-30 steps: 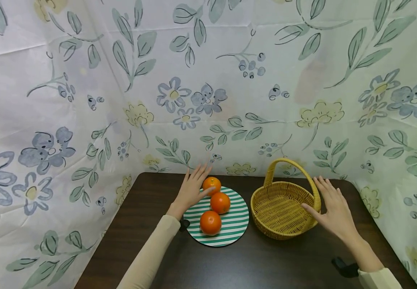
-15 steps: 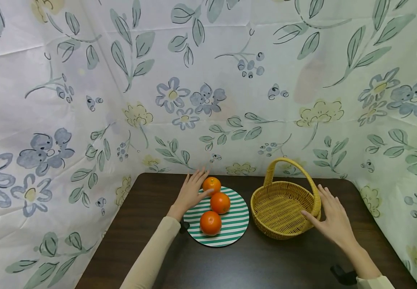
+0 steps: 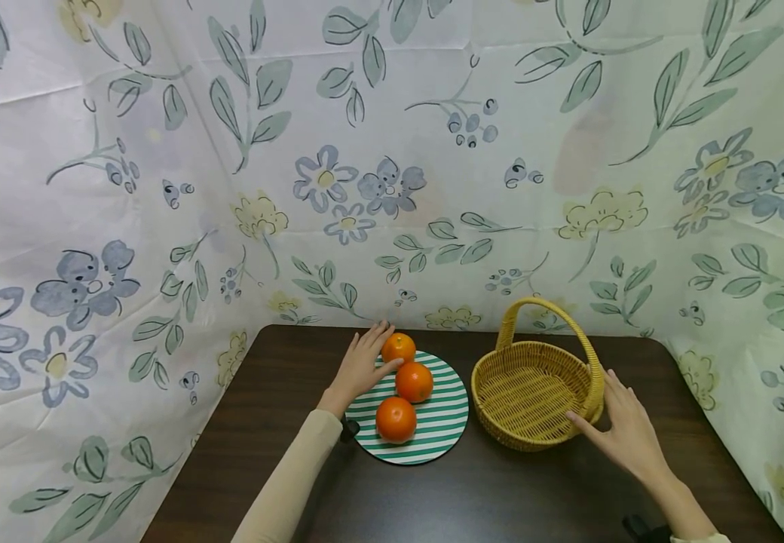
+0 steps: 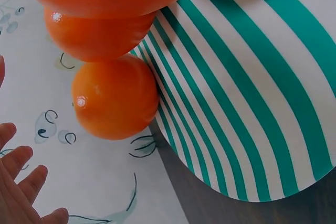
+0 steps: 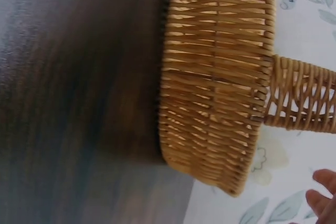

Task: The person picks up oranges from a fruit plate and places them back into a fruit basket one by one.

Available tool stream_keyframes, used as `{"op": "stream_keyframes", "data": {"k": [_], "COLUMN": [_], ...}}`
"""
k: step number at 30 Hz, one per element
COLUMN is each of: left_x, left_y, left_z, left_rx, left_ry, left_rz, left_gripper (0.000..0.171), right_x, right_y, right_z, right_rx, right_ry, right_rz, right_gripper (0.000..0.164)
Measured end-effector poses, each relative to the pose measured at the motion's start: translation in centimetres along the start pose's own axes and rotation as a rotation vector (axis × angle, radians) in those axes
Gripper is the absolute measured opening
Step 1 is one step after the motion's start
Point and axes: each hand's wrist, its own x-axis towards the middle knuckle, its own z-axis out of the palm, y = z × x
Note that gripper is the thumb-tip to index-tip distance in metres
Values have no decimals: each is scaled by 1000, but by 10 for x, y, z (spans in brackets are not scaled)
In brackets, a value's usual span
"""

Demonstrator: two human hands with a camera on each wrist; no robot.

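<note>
Three oranges, a far one (image 3: 399,348), a middle one (image 3: 414,382) and a near one (image 3: 396,420), sit on a round plate (image 3: 442,422) with green and white stripes. My left hand (image 3: 358,369) hovers at the plate's left side by the far orange, fingers spread. In the left wrist view a gap separates that hand (image 4: 21,190) from the oranges. A yellow wicker basket (image 3: 517,440) with a tall arched handle (image 3: 555,305) stands right of the plate, nothing inside. Beside its right side is my right hand (image 3: 629,434), fingers extended; contact with the basket cannot be made out.
Everything stands on a dark wooden table (image 3: 392,513). A floral cloth (image 3: 460,249) hangs behind the table's back edge and along both sides. The basket's woven wall (image 5: 215,82) fills the middle of the right wrist view.
My right hand has come lower and nearer to me, alongside the basket. The left hand has sunk slightly beside the far orange. Oranges, plate and basket have stayed in place.
</note>
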Motion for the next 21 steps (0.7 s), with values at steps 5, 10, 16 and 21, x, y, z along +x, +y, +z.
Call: {"op": "stream_keyframes", "data": {"k": [5, 10, 16, 21], "left_x": [0, 1, 1, 1], "left_y": [0, -2, -5, -7], "left_z": [3, 6, 13, 15], "left_rx": [1, -3, -9, -10], "left_ry": [1, -19, -41, -41], "left_rz": [-1, -22, -45, -54], "left_gripper": [71, 72, 73, 73], "right_x": [-6, -12, -21, -29], "right_y": [3, 7, 9, 4], "right_z": [4, 7, 13, 17], "right_rx": [-2, 5, 16, 25], "right_ry": [-4, -32, -54, -78], "right_rz": [8, 42, 74, 124], "right_gripper": [87, 83, 84, 87]}}
